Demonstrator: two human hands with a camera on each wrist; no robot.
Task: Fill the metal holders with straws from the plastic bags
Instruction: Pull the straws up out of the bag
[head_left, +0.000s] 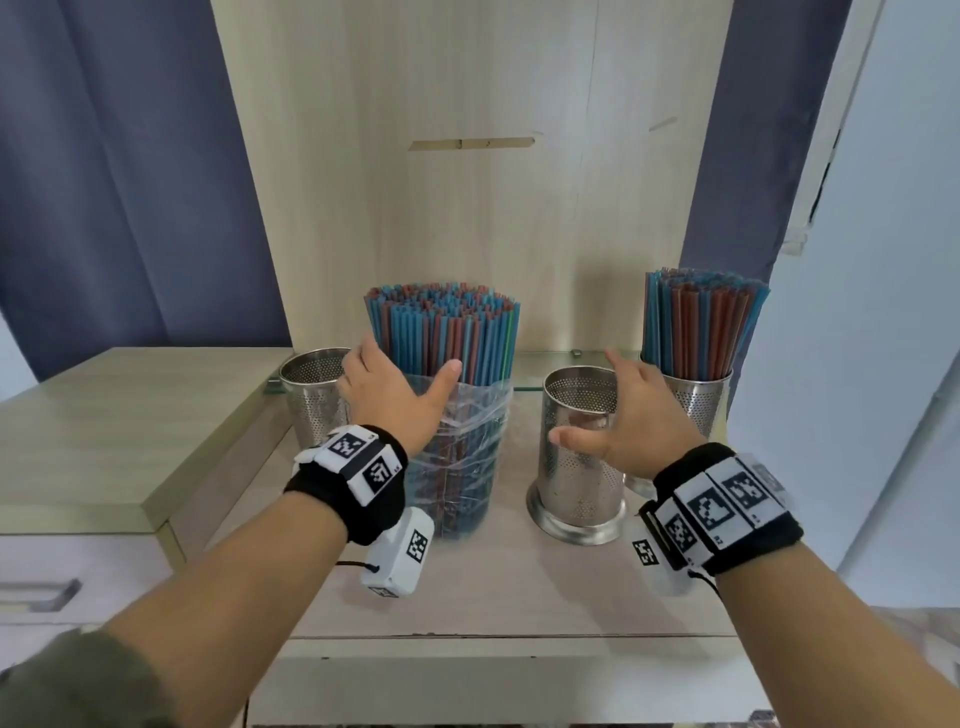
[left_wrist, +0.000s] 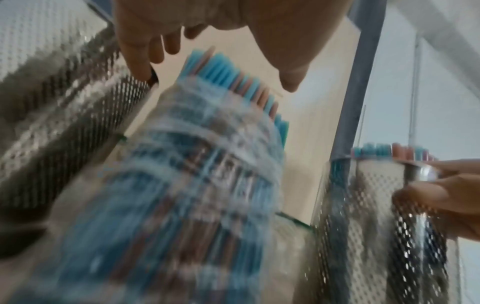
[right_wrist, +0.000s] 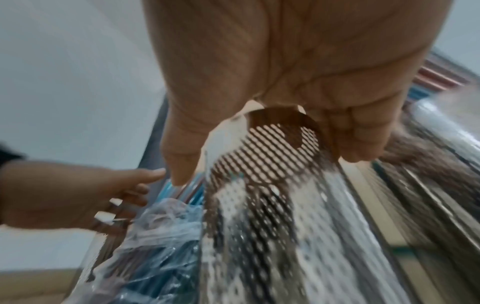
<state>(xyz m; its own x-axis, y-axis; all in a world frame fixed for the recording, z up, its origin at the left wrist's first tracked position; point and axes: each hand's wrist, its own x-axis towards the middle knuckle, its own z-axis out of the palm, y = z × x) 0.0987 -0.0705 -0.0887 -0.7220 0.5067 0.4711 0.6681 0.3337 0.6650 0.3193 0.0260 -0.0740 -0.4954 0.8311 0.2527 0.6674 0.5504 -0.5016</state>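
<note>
A clear plastic bag (head_left: 460, 467) full of blue and red straws (head_left: 441, 327) stands upright on the shelf (head_left: 493, 587). My left hand (head_left: 405, 364) is open beside its upper left, thumb stretched across the front, a gap showing in the left wrist view (left_wrist: 215, 78). An empty perforated metal holder (head_left: 576, 467) stands to the right of the bag. My right hand (head_left: 589, 400) spans its rim, thumb on the near wall and fingers at the far right side (right_wrist: 267, 164). A second empty holder (head_left: 317, 395) stands behind my left hand. A third holder (head_left: 701, 400) at the right is packed with straws.
A raised wooden cabinet top (head_left: 104, 431) with a drawer handle (head_left: 36, 597) lies to the left. A wood back panel (head_left: 467, 156) rises behind the holders, with blue curtains (head_left: 104, 182) on both sides. A glass strip (head_left: 540, 364) runs along the shelf's back.
</note>
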